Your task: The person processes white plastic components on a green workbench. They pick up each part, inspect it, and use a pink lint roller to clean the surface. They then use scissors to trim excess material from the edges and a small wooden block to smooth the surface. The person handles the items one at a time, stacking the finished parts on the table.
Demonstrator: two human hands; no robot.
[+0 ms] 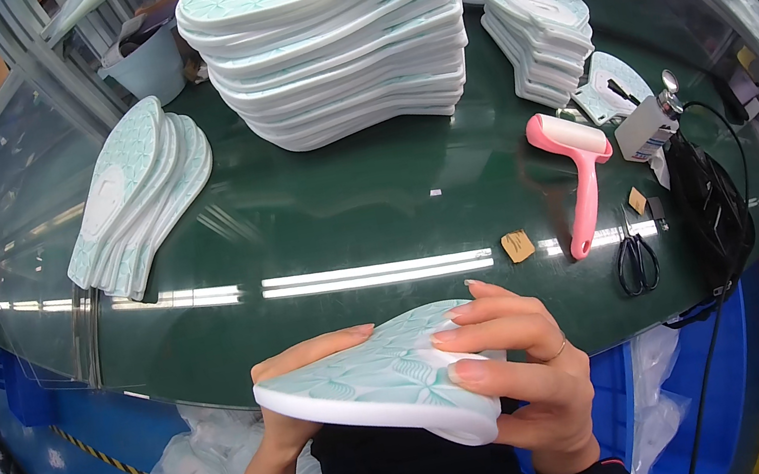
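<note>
I hold a curved, shoe-sole-shaped pad [373, 375] with a mint-green leaf pattern on top and a thick white rim, just past the near table edge. My left hand [305, 362] is closed round its left end, fingers along the far edge, palm partly hidden behind it. At the right end, my right hand [524, 364] grips the pad with several fingers on the patterned face and the thumb side lower down. The pad is tilted, with its white side edge toward me.
A tall stack of similar pads [338, 61] stands at the back, with smaller stacks left [138, 193] and right [541, 31]. On the green table [374, 207] lie a pink-handled lint roller [582, 186], scissors [636, 263], a tan block [517, 246], a pump bottle [647, 129] and a black bag [711, 204].
</note>
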